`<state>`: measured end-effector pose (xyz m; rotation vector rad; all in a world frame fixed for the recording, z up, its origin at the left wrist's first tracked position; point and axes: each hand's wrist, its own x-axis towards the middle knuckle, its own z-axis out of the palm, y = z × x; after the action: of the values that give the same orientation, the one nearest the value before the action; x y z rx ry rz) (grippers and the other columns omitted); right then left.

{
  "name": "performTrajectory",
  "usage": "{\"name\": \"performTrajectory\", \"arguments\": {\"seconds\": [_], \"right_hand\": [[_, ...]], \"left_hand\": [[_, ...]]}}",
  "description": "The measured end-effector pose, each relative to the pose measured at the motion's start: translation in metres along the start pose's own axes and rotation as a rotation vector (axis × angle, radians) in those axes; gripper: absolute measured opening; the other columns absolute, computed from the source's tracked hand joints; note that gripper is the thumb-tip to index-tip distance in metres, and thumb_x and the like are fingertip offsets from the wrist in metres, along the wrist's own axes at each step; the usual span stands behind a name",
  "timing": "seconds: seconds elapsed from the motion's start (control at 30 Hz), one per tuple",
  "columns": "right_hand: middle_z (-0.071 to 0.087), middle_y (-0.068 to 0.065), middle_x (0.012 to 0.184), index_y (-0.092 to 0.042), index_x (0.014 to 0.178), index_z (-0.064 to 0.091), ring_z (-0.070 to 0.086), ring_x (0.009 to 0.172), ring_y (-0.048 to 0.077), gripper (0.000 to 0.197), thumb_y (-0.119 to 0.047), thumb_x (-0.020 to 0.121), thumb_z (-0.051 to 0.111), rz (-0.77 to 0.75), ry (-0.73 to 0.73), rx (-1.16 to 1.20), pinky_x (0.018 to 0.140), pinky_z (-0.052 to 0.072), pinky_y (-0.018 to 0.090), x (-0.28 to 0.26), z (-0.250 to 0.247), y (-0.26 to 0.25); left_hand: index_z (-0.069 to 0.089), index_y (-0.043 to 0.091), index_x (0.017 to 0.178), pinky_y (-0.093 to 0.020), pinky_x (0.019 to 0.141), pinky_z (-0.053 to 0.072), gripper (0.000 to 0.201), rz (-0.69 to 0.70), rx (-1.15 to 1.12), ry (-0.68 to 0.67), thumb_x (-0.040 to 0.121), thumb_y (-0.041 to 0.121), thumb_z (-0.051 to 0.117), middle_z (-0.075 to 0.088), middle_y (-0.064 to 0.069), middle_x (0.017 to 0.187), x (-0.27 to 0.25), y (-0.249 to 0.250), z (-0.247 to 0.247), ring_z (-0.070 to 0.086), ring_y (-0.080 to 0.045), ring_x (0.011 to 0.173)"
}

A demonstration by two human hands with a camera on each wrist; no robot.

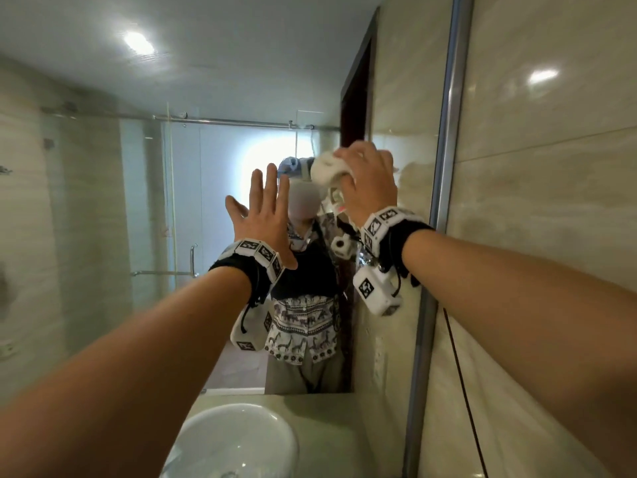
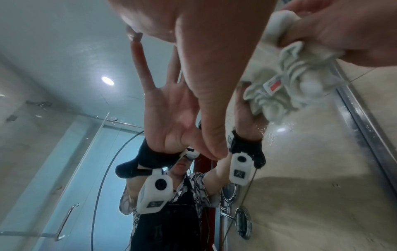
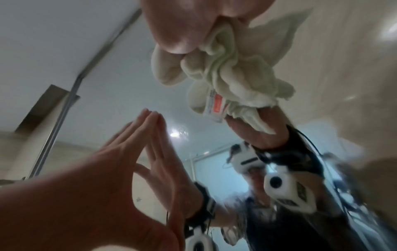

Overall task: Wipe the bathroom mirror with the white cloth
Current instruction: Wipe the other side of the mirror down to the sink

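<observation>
A person stands at a bathroom mirror [image 1: 206,201], both arms raised toward the glass. The right hand [image 1: 370,182] has its fingers curled tightly around a bunched white cloth [image 1: 327,169], pressing it against the upper right part of the glass, near the metal frame [image 1: 448,132]. The left hand [image 1: 263,215] holds nothing; its fingers are straight and spread, fingertips touching the glass as a brace. A white basin [image 1: 238,439] sits below. Wiping appears under way; next, the cloth likely needs sweeping across the area not yet covered, keeping steady pressure.
</observation>
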<state>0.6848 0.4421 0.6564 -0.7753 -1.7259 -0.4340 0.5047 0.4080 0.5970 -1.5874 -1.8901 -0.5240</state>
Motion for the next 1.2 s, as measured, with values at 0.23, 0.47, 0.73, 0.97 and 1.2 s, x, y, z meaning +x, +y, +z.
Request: {"name": "performTrajectory", "arguments": {"seconds": [0.23, 0.47, 0.73, 0.97, 1.2], "right_hand": [[0.049, -0.002, 0.134, -0.029, 0.121, 0.064, 0.037, 0.121, 0.029, 0.043, -0.008, 0.086, 0.051, -0.044, -0.028, -0.037, 0.101, 0.037, 0.041, 0.008, 0.037, -0.016], [0.054, 0.004, 0.13, -0.027, 0.11, 0.066, 0.035, 0.119, 0.029, 0.039, -0.01, 0.076, 0.058, -0.396, -0.265, -0.224, 0.1, 0.038, 0.051, -0.102, 0.045, 0.045], [0.057, 0.005, 0.125, -0.021, 0.116, 0.065, 0.047, 0.113, 0.032, 0.045, -0.005, 0.075, 0.071, -0.38, -0.545, -0.246, 0.089, 0.048, 0.045, -0.121, -0.006, 0.056], [0.041, 0.005, 0.137, -0.022, 0.129, 0.055, 0.036, 0.126, 0.026, 0.049, -0.001, 0.085, 0.047, 0.048, -0.067, -0.171, 0.093, 0.04, 0.032, -0.043, -0.058, 0.053], [0.046, -0.005, 0.129, -0.035, 0.11, 0.058, 0.039, 0.118, 0.021, 0.052, -0.011, 0.066, 0.044, 0.329, 0.153, -0.217, 0.097, 0.036, 0.042, -0.001, -0.025, 0.051]], "left_hand": [[-0.027, 0.016, 0.153, -0.07, 0.112, 0.003, 0.165, 0.004, 0.018, 0.002, 0.046, 0.072, 0.084, -0.038, -0.006, 0.157, 0.003, -0.004, 0.004, -0.03, -0.03, 0.147], [-0.028, 0.015, 0.153, -0.074, 0.111, 0.0, 0.162, -0.008, 0.001, -0.006, 0.049, 0.069, 0.085, -0.038, -0.007, 0.157, 0.003, -0.001, 0.006, -0.03, -0.031, 0.147], [-0.015, 0.015, 0.156, -0.074, 0.109, 0.01, 0.134, 0.031, -0.089, 0.09, 0.068, 0.043, 0.082, -0.024, -0.01, 0.163, -0.028, 0.021, 0.019, -0.017, -0.035, 0.151], [-0.019, 0.013, 0.155, -0.078, 0.108, 0.015, 0.163, -0.012, -0.007, -0.005, 0.044, 0.061, 0.091, -0.03, -0.016, 0.159, -0.023, 0.03, 0.033, -0.022, -0.039, 0.149], [-0.019, 0.012, 0.155, -0.077, 0.108, 0.014, 0.166, -0.004, 0.025, 0.025, 0.041, 0.067, 0.089, -0.031, -0.017, 0.159, -0.021, 0.029, 0.04, -0.022, -0.04, 0.148]]}}
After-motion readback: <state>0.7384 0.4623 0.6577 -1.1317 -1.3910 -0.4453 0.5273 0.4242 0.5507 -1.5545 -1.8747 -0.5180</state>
